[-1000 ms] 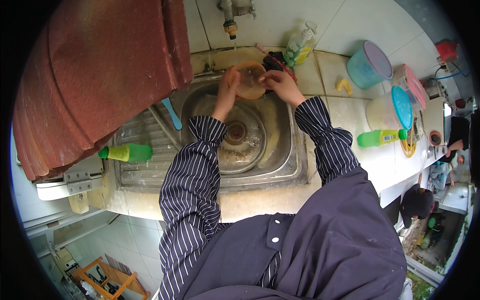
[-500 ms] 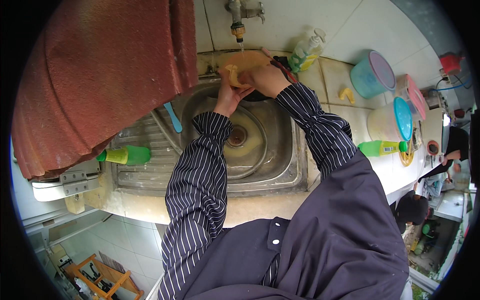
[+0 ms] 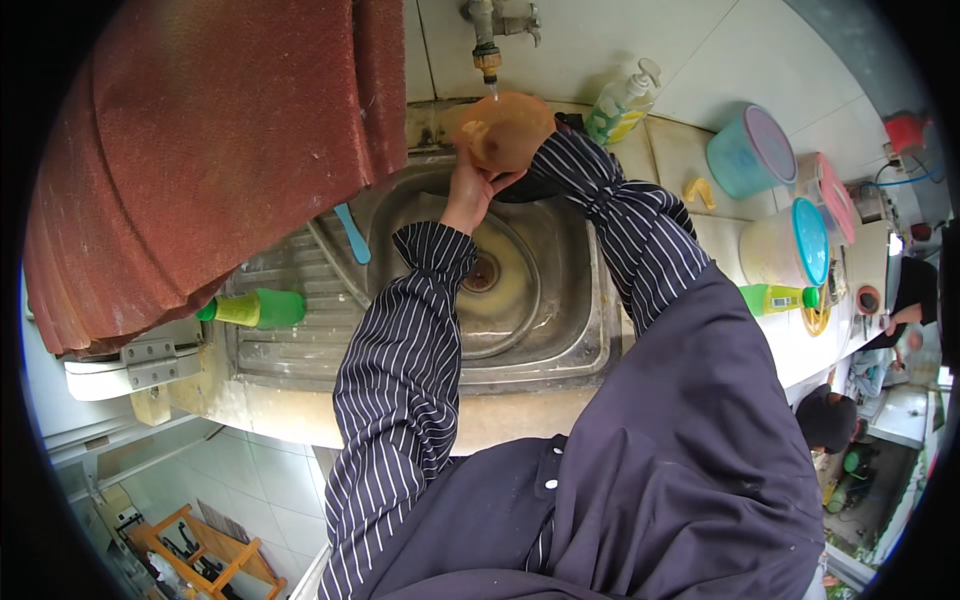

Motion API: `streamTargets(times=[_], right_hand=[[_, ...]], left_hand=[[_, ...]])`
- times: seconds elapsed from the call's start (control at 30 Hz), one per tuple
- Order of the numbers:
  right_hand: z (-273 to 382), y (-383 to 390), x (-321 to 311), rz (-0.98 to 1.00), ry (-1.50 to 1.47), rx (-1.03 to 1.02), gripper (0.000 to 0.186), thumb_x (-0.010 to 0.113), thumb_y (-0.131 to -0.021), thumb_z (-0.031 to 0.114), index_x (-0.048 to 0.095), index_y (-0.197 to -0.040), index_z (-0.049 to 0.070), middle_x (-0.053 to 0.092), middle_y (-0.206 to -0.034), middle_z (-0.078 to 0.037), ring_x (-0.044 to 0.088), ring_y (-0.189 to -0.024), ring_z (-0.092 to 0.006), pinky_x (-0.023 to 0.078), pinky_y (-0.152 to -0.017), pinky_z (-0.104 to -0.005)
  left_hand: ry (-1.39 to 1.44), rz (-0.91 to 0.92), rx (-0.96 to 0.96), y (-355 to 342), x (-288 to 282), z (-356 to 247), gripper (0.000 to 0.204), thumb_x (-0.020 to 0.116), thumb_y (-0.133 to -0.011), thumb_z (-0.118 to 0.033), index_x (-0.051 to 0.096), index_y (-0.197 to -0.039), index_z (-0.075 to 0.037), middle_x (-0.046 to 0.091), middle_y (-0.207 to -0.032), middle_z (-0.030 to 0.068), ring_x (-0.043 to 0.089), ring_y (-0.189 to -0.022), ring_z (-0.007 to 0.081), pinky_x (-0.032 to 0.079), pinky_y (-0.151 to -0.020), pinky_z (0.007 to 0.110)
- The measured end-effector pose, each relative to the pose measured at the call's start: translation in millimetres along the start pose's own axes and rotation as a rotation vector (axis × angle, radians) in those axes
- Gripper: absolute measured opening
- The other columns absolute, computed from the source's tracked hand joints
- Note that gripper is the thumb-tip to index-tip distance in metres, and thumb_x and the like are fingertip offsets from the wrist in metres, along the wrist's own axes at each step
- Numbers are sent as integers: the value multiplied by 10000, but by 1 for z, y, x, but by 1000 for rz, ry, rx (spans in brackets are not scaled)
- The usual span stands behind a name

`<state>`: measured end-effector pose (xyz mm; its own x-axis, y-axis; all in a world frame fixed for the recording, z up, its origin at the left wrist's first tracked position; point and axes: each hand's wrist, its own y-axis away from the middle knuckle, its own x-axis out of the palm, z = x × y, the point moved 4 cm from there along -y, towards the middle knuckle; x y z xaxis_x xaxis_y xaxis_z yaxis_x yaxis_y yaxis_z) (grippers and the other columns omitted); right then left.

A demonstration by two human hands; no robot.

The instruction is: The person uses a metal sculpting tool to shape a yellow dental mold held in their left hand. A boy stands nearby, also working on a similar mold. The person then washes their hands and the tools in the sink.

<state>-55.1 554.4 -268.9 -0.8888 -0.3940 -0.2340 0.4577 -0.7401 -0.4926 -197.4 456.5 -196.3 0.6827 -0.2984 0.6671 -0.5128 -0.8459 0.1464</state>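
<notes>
An orange bowl (image 3: 515, 125), tilted with its inside facing me, is held up under the tap (image 3: 487, 60); a thin stream of water falls toward its far rim. My left hand (image 3: 468, 192) grips the bowl's lower left side, fingers closed against it from below. A pale yellow patch shows at the bowl's left edge; I cannot make out what it is. My right forearm reaches to the bowl's right side, where the striped sleeve (image 3: 575, 165) and the bowl hide the right hand. Below lies the metal sink (image 3: 590, 300) with its round drain (image 3: 480, 272).
A pump soap bottle (image 3: 622, 105) and a small yellow curved piece (image 3: 700, 192) are right of the tap. Lidded tubs (image 3: 745, 150) line the right counter. On the left are a blue-handled utensil (image 3: 352, 235), a green bottle (image 3: 255, 308) and a hanging reddish cloth (image 3: 220, 150).
The bowl has been raised slightly and tipped toward me. My right hand, earlier visible at the bowl's near right side, has gone out of sight behind the sleeve and bowl.
</notes>
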Motion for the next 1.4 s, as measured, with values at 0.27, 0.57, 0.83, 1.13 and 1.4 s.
streamTargets(times=[0.27, 0.57, 0.83, 1.13, 1.4], right_hand=[[69, -27, 47, 224, 943, 358, 383, 431, -933, 343, 577, -1248, 180, 585, -1252, -75, 537, -1161, -220, 412, -976, -356], [162, -45, 52, 394, 1286, 329, 257, 557, -836, 266, 665, -1023, 127, 686, -961, -70, 646, -882, -259, 477, -811, -379], [97, -19, 33, 208, 1255, 225, 326, 539, -834, 316, 640, -1100, 157, 671, -1036, -55, 618, -986, -266, 439, -874, -499], [177, -2, 21, 185, 1126, 331, 119, 578, -804, 105, 656, -892, 90, 658, -816, -98, 609, -930, -314, 472, -838, -417], [166, 29, 8, -375, -1, 822, 521, 497, -830, -1, 397, -1339, 44, 477, -1360, -161, 559, -1128, -255, 482, -884, -381]], left_hand=[[-79, -47, 2, 11, -12, 0, 705, 284, -944, -602, 313, -1376, -46, 485, -1291, 114, 569, -1088, 241, 491, -963, 402], [-269, -114, 42, 14, -10, -3, 661, 292, -970, -555, 310, -1365, -25, 492, -1249, 165, 571, -1099, 275, 507, -952, 405], [-481, -148, 107, 14, -4, -16, 598, 333, -984, -503, 336, -1328, -14, 528, -1150, 161, 614, -983, 248, 562, -856, 384], [-460, -258, 111, 17, -18, -28, 380, 293, -932, -27, 316, -1311, 1, 514, -1167, 194, 644, -922, 279, 597, -769, 362], [-551, -264, -26, -1, -23, -19, 360, 403, -907, -2, 417, -1264, 40, 611, -1067, 206, 687, -820, 305, 615, -617, 324]])
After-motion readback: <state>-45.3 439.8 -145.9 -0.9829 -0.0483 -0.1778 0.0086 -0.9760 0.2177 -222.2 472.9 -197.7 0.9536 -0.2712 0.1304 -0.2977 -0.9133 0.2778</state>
